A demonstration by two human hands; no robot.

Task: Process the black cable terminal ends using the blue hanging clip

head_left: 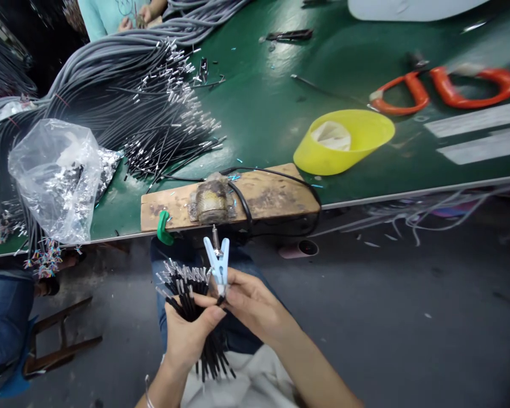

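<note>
Below the bench edge, over the person's lap, the left hand (190, 334) is closed around a bundle of black wires (187, 297), whose stripped, silvery ends fan up and to the left. Just beside it, the right hand (249, 303) pinches a pale blue clip (218, 262) between fingers and thumb; the clip stands upright with its two handles pointing up, its lower end touching the wires.

Directly above the hands, a wooden block (276, 198) lies on the near edge of the green table (259, 107), held by a green clamp (164, 228), with a metal fixture (211, 204) on top and a black cable (242, 207) looping over it. A yellow bowl (361, 139) sits tipped to the right of the block. Farther right lie orange-handled tools (450, 90). To the left, a clear plastic bag (55, 175) rests beside a large sheaf of grey cables (127, 73) with bare ends. At the top left, another person's hands (136, 14) work at the far side.
</note>
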